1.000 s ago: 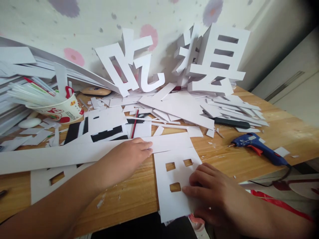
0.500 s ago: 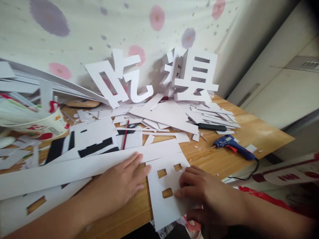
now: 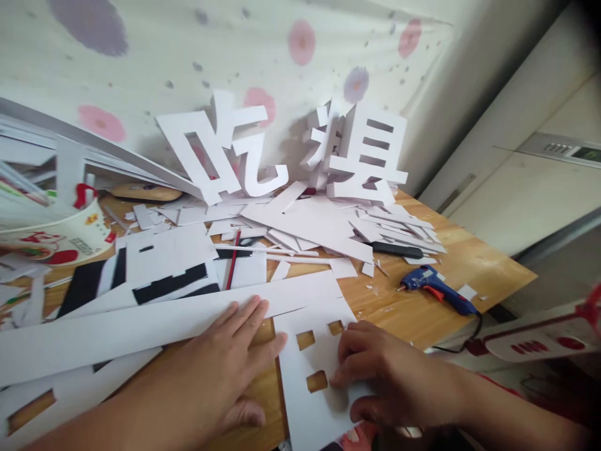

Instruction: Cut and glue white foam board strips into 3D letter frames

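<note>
My left hand (image 3: pixel 235 363) lies with fingers stretched out on a long white foam board strip (image 3: pixel 154 319), pressing it against the table. Its thumb is out to the side, over bare wood. My right hand (image 3: pixel 380 369) is curled at the right edge of a white foam board piece (image 3: pixel 310 413) with several small rectangular cutouts, its fingertips on the board. The palm side is hidden. A narrow slit runs between the strip and the cut-out piece near their right end, where they appear joined.
Two white three-dimensional characters (image 3: pixel 253 150) (image 3: pixel 375 150) lean at the back wall. Foam board scraps (image 3: pixel 310 222) lie before them. A blue glue gun (image 3: pixel 436 288) rests at right; a red pencil (image 3: pixel 233 260) and a paper tub (image 3: pixel 70 238) are at left. The wooden table (image 3: pixel 498 266) ends at right.
The view has shifted slightly. My left hand has its fingers and thumb spread wider on the strip. My right hand stays at the edge of the cut-out board.
</note>
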Demonstrator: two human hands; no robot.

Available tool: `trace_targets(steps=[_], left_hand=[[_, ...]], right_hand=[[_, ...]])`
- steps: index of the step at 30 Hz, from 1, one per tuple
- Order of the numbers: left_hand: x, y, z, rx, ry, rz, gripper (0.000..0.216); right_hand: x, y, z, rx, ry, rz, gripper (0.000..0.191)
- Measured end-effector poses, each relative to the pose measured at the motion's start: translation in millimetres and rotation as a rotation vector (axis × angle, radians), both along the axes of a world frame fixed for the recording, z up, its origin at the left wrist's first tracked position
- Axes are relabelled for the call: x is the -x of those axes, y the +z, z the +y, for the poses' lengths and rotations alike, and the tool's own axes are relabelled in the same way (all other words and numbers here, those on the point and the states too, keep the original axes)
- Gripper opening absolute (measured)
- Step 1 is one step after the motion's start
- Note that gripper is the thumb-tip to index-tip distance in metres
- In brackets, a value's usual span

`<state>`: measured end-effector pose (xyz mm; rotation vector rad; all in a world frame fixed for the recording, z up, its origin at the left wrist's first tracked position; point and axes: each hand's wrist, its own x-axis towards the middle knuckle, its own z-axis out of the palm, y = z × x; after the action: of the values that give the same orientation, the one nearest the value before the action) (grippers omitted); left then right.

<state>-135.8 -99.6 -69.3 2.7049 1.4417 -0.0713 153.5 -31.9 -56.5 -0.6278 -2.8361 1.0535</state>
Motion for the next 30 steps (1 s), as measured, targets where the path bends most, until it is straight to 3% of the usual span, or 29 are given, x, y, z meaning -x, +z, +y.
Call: trace_targets(steps=[4,15,18,20,22,26,30], left_hand=[[0,5.6,-4,0.138,0.018,-0.043,0.086],[-9,26.2,2,0.284,0.024,-0.052,0.088],[-8,24.3,0,0.292,0.024,-0.089,0.09],[-5,18.5,-2,0.263,0.015,-0.128,0.09],[-2,11.1,-3,0.22,-0.006,-0.168,0.09],[0,1.9,-2,0.194,-0.024,-0.199,0.09],[-3,4.0,1,0.242,-0.011,-0.163,0.092]], right_hand=[[2,5.7,0,0.049,-0.019,-0.039,0.023],[32,15.0,3,0.045,-0.128,-0.092,0.008],[70,15.8,23,-0.162,-0.096,0.026,0.019],[106,13.7,43,-0.461,0.034,0.091,0.028],[145,10.8,62,-0.859,0.154,-0.02,0.033],[211,7.3,93,-0.972,0.348,-0.119,0.02],[238,15.3,113,-1.017,0.464,-0.155,0.022]])
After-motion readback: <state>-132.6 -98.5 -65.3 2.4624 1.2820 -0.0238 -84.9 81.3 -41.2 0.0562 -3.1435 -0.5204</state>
